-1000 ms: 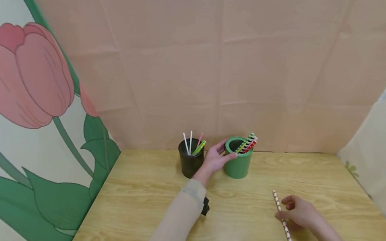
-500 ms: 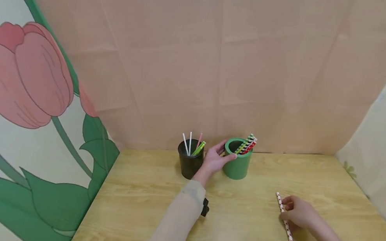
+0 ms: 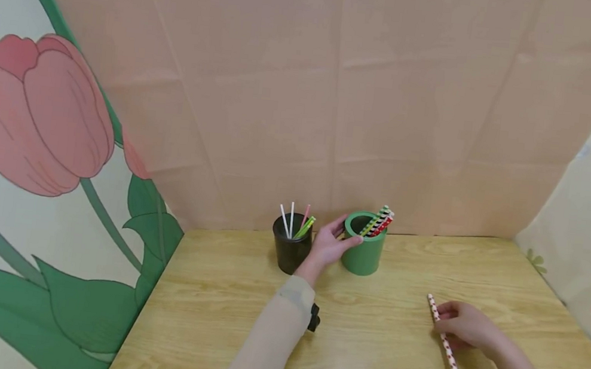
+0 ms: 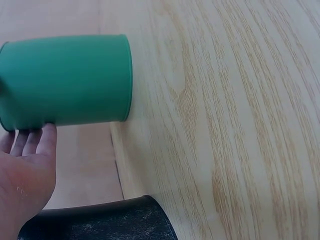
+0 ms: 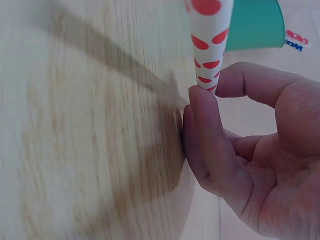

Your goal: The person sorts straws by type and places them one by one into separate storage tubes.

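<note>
My right hand (image 3: 467,327) pinches a white paper straw with red spots (image 3: 452,363) between thumb and fingertips. In the right wrist view, the straw (image 5: 209,42) runs up from the pinch, its shadow falling on the wood. At the back, my left hand (image 3: 328,245) holds the green cup (image 3: 362,258) from its left side, thumb along the front by the rim. Fingertips (image 4: 48,131) meet the cup's wall in the left wrist view. Several patterned straws (image 3: 378,220), striped and red-dotted, lean to the right inside this cup.
A black cup (image 3: 288,256) stands just left of the green one, close to my left wrist. It has thin white and pink sticks and bright green straws in it. The wooden table (image 3: 217,308) meets a beige backdrop (image 3: 256,144) behind the cups.
My right hand has pinched the spotted straw, shifted it slightly right and turned it, and its near end now lifts with a shadow beneath. The left hand and both cups keep their places.
</note>
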Tool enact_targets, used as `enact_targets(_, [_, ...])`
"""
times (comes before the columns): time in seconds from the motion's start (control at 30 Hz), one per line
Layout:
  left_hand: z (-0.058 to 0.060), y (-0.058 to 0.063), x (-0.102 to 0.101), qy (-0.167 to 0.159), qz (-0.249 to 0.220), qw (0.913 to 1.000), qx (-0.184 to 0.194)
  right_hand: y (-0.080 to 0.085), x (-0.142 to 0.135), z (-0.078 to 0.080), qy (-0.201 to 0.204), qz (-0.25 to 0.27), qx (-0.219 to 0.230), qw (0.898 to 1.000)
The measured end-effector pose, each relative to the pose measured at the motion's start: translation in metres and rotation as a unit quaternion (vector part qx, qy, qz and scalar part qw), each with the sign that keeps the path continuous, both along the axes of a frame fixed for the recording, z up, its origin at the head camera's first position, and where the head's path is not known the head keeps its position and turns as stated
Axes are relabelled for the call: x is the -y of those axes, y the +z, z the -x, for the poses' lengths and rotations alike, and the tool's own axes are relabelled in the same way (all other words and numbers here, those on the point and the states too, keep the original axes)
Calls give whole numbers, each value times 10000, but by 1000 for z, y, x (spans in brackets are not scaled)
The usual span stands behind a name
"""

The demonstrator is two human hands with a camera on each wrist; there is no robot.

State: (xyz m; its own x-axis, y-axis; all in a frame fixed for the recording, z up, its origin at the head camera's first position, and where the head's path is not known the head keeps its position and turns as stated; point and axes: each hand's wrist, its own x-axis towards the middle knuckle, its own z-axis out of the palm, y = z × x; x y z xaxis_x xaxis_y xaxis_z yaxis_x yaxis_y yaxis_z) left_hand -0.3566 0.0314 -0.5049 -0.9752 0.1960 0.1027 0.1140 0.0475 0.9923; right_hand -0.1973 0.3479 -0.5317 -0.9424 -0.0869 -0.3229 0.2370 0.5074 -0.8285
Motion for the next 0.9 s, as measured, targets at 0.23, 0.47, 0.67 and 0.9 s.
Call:
enact_targets(0.23, [0, 0, 0, 50, 98, 9999, -30, 1, -8, 2, 60, 120, 53, 9999])
enact_targets(0.47, [1, -3, -1, 116, 48, 9999, 10, -2, -16, 6, -143, 667, -17, 9977])
enact_targets(0.67, [2, -3, 0, 84, 18, 10000, 9, 2, -15, 10, -345, 1079, -358, 9929])
enact_targets(0.9, [0, -2, 1, -27, -10, 9999, -98, 1, -11, 10, -513, 1438, -501, 9870])
